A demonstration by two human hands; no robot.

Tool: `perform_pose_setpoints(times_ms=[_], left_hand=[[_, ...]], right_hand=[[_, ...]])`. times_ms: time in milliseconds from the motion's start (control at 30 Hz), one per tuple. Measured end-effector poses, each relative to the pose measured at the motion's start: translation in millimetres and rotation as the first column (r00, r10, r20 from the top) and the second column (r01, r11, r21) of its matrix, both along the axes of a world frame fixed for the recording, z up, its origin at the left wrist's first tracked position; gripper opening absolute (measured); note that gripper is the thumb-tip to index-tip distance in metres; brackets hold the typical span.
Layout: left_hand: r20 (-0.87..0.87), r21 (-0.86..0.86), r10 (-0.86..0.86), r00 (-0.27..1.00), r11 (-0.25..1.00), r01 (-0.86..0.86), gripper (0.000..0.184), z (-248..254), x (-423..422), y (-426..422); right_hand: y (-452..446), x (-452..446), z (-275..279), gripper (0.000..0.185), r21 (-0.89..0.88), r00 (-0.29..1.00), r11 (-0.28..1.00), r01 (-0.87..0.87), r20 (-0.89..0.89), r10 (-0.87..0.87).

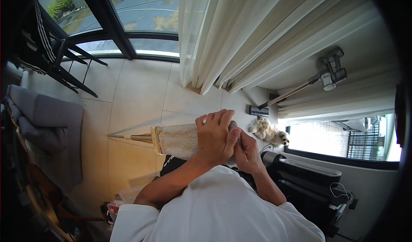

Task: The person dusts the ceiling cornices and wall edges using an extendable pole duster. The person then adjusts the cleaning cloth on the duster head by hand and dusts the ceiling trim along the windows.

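In front of my chest is a flat mop with a worn grey-white cloth pad (178, 140) turned up toward me. A pale frame (157, 140) shows at the pad's left end, and the mop pole (131, 137) runs left from there. Over the right part of the pad, my left hand (216, 136) is closed, fingers wrapped across the cloth. Beside it, my right hand (248, 153) grips the pad's right end, touching the left thumb. The cloth beneath both hands is mostly hidden.
A fluffy dog (268, 131) lies on the tiles near a cordless vacuum (296, 92) leaning by long curtains (253, 31). At left are a grey sofa (47, 113) and a black chair (64, 66). A black cabinet (296, 182) with cables stands close on my right.
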State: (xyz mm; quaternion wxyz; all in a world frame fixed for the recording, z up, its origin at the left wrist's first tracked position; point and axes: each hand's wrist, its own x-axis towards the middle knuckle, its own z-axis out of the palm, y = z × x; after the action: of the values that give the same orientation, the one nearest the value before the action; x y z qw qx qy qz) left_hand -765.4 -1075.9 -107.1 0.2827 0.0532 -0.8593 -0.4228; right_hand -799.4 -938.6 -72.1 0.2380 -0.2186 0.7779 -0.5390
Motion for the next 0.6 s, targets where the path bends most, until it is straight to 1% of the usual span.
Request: perform_pose_setpoints(times_ms=[33, 67, 100, 133, 167, 200, 233, 267, 333, 367, 400, 433, 467, 500, 533, 567, 600], left_hand=[[-0.029, 0.012, -0.068, 0.997, 0.998, 0.068, 0.046, 17.5, -5.9, -3.6], [-0.032, 0.013, -0.071, 0.997, 0.997, 0.072, 0.046, 16.2, -7.2, -6.5], [0.148, 0.093, -0.123, 0.981, 0.99, 0.111, 0.047, 13.6, -10.1, -12.0], [0.32, 0.18, -0.182, 0.93, 0.975, 0.13, 0.047, 9.4, -12.1, -17.0], [0.347, 0.186, -0.137, 0.928, 0.98, 0.075, 0.046, -2.4, -10.8, -18.5], [0.342, 0.183, -0.128, 0.931, 0.981, 0.068, 0.046, -10.3, -9.3, -15.2], [0.075, -0.037, 0.155, 0.985, 0.988, -0.153, 0.043, -11.1, -8.5, -11.0], [-0.009, -0.111, 0.202, 0.979, 0.973, -0.202, 0.038, -11.1, -5.0, -8.2], [-0.181, -0.246, 0.297, 0.938, 0.909, -0.336, 0.032, -9.6, 1.1, -3.2], [-0.013, -0.142, 0.157, 0.988, 0.977, -0.157, 0.032, -8.3, -1.0, -7.3], [0.128, -0.015, -0.008, 0.992, 1.0, 0.01, 0.032, -7.1, -7.0, -16.0], [0.31, 0.119, -0.142, 0.94, 0.987, 0.11, 0.029, -10.4, -14.3, -25.3], [0.305, 0.116, -0.135, 0.943, 0.988, 0.104, 0.029, -11.5, -20.9, -29.7], [0.356, 0.244, -0.169, 0.919, 0.966, 0.083, 0.028, -12.1, -24.0, -32.3], [0.402, 0.363, -0.206, 0.892, 0.931, 0.051, 0.026, -13.6, -24.5, -34.3], [0.406, 0.354, -0.195, 0.893, 0.934, 0.043, 0.026, -17.9, -22.8, -34.6], [0.192, 0.29, -0.05, 0.98, 0.957, -0.009, 0.026, -23.6, -18.7, -31.5]], right_hand=[[-1.2, -0.7, 7.3, 0.018, 0.002, 1.0, 1.0, -0.002, 0.023, 0.002], [-5.2, -5.0, 11.4, 0.017, -0.009, 1.0, 1.0, -0.015, 0.027, 0.015], [-8.1, -7.6, 10.2, 0.017, -0.015, 1.0, 1.0, 0.003, -0.009, -0.003], [-8.6, -8.2, 9.0, 0.017, -0.017, 1.0, 1.0, -0.003, -0.016, 0.003], [-8.4, -9.7, 7.4, 0.017, 0.022, 1.0, 1.0, -0.015, -0.025, 0.015], [-8.0, -10.2, 5.4, 0.017, 0.064, 0.999, 0.998, -0.023, -0.028, 0.025], [-12.9, -6.8, 2.4, 0.017, 0.008, 0.999, 1.0, 0.028, -0.015, -0.028], [-15.2, -11.0, 2.2, 0.017, 0.008, 0.999, 0.999, 0.031, -0.016, -0.031], [-11.5, -8.6, 4.3, 0.017, 0.065, 0.999, 0.998, -0.006, -0.044, 0.009], [-13.0, -10.4, 5.0, 0.017, 0.055, 0.999, 0.998, -0.001, -0.033, 0.003], [-14.1, -11.4, 6.7, 0.017, 0.053, 0.999, 0.999, 0.006, -0.04, -0.004], [-13.1, -12.0, 8.2, 0.017, 0.074, 0.998, 0.997, -0.023, -0.059, 0.027], [-13.9, -14.0, 8.8, 0.018, 0.094, 0.995, 0.994, -0.059, -0.078, 0.067], [-15.6, -13.3, 7.5, 0.018, 0.094, 0.994, 0.993, -0.067, -0.077, 0.074], [-17.8, -12.1, 4.2, 0.018, 0.056, 1.0, 0.998, 0.004, 0.015, -0.005], [-21.2, -12.4, 1.4, 0.019, 0.019, 0.991, 0.997, 0.078, 0.109, -0.08], [-23.8, -12.5, 1.5, 0.019, 0.011, 0.991, 0.997, 0.075, 0.114, -0.076]])
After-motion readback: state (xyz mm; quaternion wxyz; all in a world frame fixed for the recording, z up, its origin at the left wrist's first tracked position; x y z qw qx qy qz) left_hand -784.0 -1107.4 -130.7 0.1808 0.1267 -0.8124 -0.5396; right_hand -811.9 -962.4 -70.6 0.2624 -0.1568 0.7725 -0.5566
